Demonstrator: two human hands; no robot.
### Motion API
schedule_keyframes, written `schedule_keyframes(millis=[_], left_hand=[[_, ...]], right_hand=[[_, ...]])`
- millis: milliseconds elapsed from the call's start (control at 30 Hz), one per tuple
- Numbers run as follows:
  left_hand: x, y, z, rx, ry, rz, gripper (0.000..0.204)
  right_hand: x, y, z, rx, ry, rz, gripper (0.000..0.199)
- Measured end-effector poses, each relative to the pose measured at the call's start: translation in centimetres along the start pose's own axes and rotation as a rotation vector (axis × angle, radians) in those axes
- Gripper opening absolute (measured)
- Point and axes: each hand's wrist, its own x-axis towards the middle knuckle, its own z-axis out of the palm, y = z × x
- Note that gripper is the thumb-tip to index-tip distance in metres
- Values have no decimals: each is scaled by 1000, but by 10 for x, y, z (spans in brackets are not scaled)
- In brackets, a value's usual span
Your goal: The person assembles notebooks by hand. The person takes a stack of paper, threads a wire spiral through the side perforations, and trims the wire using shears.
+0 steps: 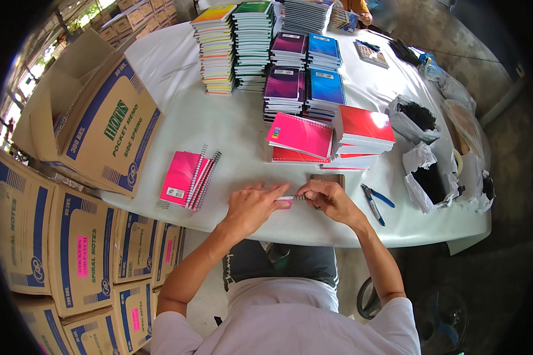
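My left hand point(256, 206) presses down over a small pink notebook point(284, 203) near the table's front edge, fingers covering most of it. A dark wire spiral point(299, 197) runs out from the notebook's edge. My right hand point(327, 200) is closed with a pinch on the spiral's right end. Left of my hands lies a small pile of pink spiral notebooks point(185, 177), their wire coils sticking out past the covers. Blue-handled pliers point(374, 202) rest to the right of my right hand. Behind that hand a small brown block point(328, 178) is partly hidden.
Pink notebooks point(301, 135) and red ones point(366, 123) are piled beyond my hands. Tall stacks of purple point(283, 86), blue point(327, 87), green and yellow notebooks stand behind. Bags of black coils point(429, 183) sit right. Cardboard boxes point(109, 127) flank the left. Another person's hand point(366, 19) shows far back.
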Motion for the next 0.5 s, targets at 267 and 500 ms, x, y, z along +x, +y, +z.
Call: schedule_keyframes(millis=[267,500], left_hand=[[1,-2,1,-68,-33,-39,49],[-1,3,-4,-43,-31,-7,51]], right_hand=[[0,-15,2,-335,7,-129,11],[2,-29,17,-574,-6,-13,10]])
